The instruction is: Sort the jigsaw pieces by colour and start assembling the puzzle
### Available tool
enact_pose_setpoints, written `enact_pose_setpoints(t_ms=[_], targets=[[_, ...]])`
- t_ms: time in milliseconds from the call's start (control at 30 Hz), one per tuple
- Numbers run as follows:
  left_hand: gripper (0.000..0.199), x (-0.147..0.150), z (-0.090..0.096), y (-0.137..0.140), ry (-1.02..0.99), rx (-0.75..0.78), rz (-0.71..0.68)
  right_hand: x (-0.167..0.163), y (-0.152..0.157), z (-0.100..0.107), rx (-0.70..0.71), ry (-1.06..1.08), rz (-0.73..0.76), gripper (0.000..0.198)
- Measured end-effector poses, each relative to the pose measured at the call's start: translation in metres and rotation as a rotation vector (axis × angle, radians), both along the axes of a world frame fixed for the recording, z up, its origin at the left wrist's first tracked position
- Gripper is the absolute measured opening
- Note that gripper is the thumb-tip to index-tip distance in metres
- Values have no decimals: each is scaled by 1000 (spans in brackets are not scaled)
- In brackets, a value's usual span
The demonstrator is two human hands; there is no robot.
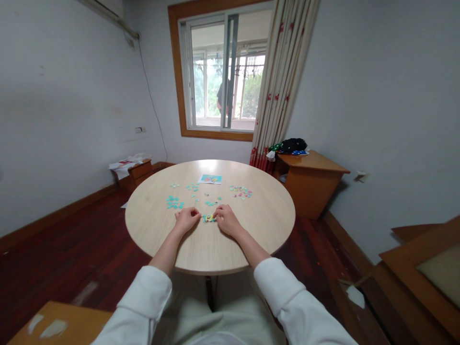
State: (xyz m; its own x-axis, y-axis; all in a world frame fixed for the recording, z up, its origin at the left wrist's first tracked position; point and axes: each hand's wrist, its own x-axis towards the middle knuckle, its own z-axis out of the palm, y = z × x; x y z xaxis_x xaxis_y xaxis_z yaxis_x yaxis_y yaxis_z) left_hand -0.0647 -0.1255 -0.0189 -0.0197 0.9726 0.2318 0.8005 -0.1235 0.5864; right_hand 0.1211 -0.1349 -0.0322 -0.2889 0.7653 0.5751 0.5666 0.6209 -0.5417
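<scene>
A small joined section of a jigsaw puzzle (209,218), yellow and teal, lies on the round table between my hands. My right hand (227,221) is closed, its bent fingers pinching at the section's right edge. Just left of the section, my left hand (187,220) rests on the tabletop with thumb and fingers pressed together; whatever is between them is too small to make out. Several loose teal puzzle pieces (174,202) lie beyond my left hand. A few more pieces (212,203) sit just past the joined section.
The round table (212,254) carries a picture card (211,179) at its far side, pale green pieces (192,187) and pink mixed pieces (243,192). A wooden cabinet (309,187) with cloths stands at right. A person (224,98) shows beyond the window.
</scene>
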Motion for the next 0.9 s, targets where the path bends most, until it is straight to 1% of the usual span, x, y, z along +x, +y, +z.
enact_pose_setpoints(t_ms=[167, 400, 433, 500, 600, 667, 733, 900], targets=[[17, 1, 2, -2, -4, -2, 0, 0, 0, -1, -20, -47, 31, 28], [18, 1, 3, -1, 3, -15, -3, 0, -1, 1, -45, -44, 6, 25], [18, 1, 3, -1, 5, -17, -5, 0, -1, 2, -46, -43, -14, 25], [18, 0, 3, -1, 10, -24, -11, 1, -1, 5, -59, -52, -101, 25], [17, 0, 4, -2, 19, -36, -18, 3, -1, 10, -115, -83, -311, 31], [17, 0, 4, -2, 23, -45, -20, 3, 0, 12, -167, -119, -413, 33], [17, 0, 4, -2, 25, -48, -19, 3, 2, 12, -221, -169, -456, 35], [18, 0, 4, -2, 31, -46, -11, 0, 6, 12, -302, -255, -470, 37]])
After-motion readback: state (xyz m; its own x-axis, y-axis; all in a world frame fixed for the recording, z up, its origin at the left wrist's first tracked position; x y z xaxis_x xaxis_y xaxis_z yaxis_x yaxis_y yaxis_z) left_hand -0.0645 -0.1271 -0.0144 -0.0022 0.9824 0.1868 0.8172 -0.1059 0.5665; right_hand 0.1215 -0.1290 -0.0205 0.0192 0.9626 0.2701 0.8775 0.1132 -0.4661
